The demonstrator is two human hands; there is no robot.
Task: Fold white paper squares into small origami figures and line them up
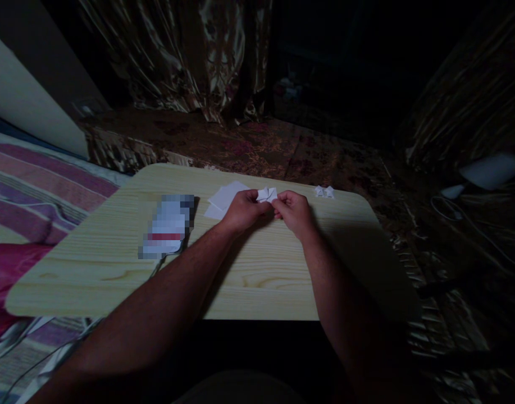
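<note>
A small piece of folded white paper (266, 194) is held between my two hands above the far half of the table. My left hand (244, 210) grips its left side, thumb toward the middle. At its right edge, the fingers of my right hand (294, 211) pinch the paper. Flat white paper sheets (227, 196) lie partly behind my left hand. Two small folded white paper pieces (324, 192) sit side by side near the table's far right edge.
The light wooden table (265, 280) has rounded corners. On its left lies a blurred-out phone-like device (167, 227) with a cable. A striped bed cover (42, 179) is at the left, patterned curtains (190, 56) hang behind, and a white object with a cord (493, 171) is at the right.
</note>
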